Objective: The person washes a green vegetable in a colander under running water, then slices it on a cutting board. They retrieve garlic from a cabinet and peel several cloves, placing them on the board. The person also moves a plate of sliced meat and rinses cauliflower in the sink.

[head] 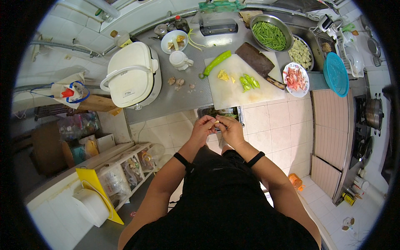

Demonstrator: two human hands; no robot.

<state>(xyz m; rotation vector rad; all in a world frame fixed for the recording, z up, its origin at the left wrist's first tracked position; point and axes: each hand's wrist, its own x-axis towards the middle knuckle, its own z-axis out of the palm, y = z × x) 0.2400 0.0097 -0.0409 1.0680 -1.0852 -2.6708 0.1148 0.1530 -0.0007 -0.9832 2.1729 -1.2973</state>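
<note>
My left hand (pixel 201 128) and my right hand (pixel 232 130) meet in front of my body, just off the counter's front edge. Between their fingertips is a small pale piece, apparently a garlic clove (pixel 217 122), partly hidden by the fingers. Below the hands, a bin (pixel 242 116) with dark and green scraps stands on the floor. Beyond them lies a white cutting board (pixel 231 97) with a long green pepper (pixel 218 62), sliced green pepper (pixel 249 82), chopped yellowish pieces (pixel 222 75) and a cleaver (pixel 254 58). Garlic bulbs (pixel 179 82) and loose bits rest on the counter, left of the board.
A white rice cooker (pixel 132 75) occupies the counter's left. Behind are a white lidded cup (pixel 179 60) and a bowl (pixel 168 35). To the right stand green beans in a metal bowl (pixel 289 31), a plate of sliced meat (pixel 296 79) and a blue basin (pixel 336 74).
</note>
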